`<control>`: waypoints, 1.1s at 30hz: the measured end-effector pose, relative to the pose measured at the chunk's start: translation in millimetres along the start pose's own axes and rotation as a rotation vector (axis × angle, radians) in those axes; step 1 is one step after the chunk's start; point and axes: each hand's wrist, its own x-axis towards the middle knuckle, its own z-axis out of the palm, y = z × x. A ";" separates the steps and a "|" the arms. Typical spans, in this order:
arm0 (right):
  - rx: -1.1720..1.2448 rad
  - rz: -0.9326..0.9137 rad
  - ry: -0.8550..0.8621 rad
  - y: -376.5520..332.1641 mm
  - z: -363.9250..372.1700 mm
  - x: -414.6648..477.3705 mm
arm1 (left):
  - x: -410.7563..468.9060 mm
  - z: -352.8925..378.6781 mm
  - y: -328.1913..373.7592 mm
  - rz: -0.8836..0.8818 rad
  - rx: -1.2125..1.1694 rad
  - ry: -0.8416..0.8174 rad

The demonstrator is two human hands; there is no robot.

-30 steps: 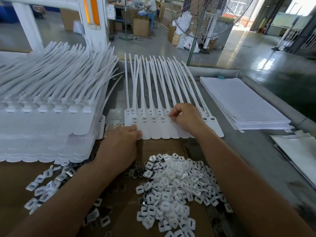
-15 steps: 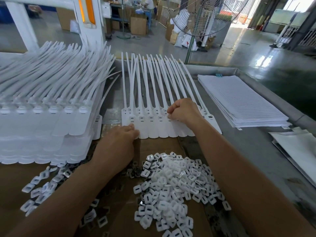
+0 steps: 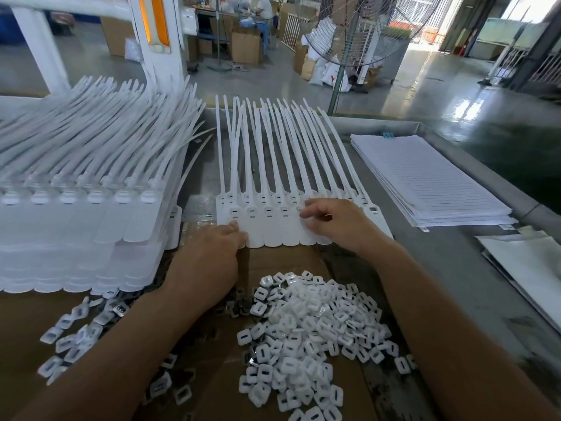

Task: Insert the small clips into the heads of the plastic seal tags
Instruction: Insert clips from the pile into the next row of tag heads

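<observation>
If the left hand point(image 3: 209, 259)'s flat fingers point(image 3: 237, 231) let the white plastic seal-tag row point(image 3: 273, 235) slip, the right hand point(image 3: 337, 223)'s fingers point(image 3: 307, 212), pinched at one head, may misseat a small white clip.

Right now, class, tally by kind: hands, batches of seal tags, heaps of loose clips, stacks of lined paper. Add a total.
Hands: 2, the left hand and the right hand
Batches of seal tags: 2, the tall stack and the flat row
Heaps of loose clips: 2, the big heap and the smaller scatter
Stacks of lined paper: 1
Total: 7

Factory floor, cardboard cartons point(image 3: 245, 47), pedestal fan point(image 3: 358, 31)
</observation>
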 end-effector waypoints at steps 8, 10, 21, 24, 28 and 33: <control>0.028 -0.069 -0.150 -10.1 -17.6 -25.7 | -0.3 2.0 -1.3 -0.020 -0.020 0.008; 0.058 -0.088 -0.252 -14.6 -19.4 -30.4 | -0.2 2.2 -1.6 -0.016 -0.021 0.006; -0.013 -0.067 -0.460 -22.5 -7.5 -33.1 | -2.3 1.0 -0.3 -0.016 -0.028 0.006; -0.044 -0.059 -0.448 -22.5 -8.7 -33.9 | -2.1 1.8 -0.8 -0.014 -0.030 -0.008; -0.009 -0.070 -0.430 -21.8 -10.9 -35.4 | -2.4 1.7 0.0 -0.009 -0.041 0.008; 0.092 -0.101 -0.236 -17.3 -17.0 -33.0 | -2.3 1.6 1.4 -0.001 -0.049 0.018</control>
